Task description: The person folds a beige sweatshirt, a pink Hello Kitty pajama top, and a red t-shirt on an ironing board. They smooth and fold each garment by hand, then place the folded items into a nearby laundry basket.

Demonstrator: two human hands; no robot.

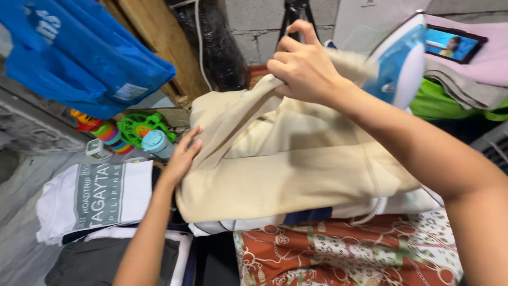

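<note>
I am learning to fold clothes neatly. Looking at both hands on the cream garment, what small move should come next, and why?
Probably bring the right hand down and toward the left hand, laying the lifted part flat. The right hand pinches a raised edge of the cream garment, while the left hand presses its other edge flat, so the fabric hangs slack between them.

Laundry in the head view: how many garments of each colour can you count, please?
Cream garment, held by the right hand and left hand: 1
White folded shirts: 1
Dark grey folded garments: 1
Total: 3
</note>
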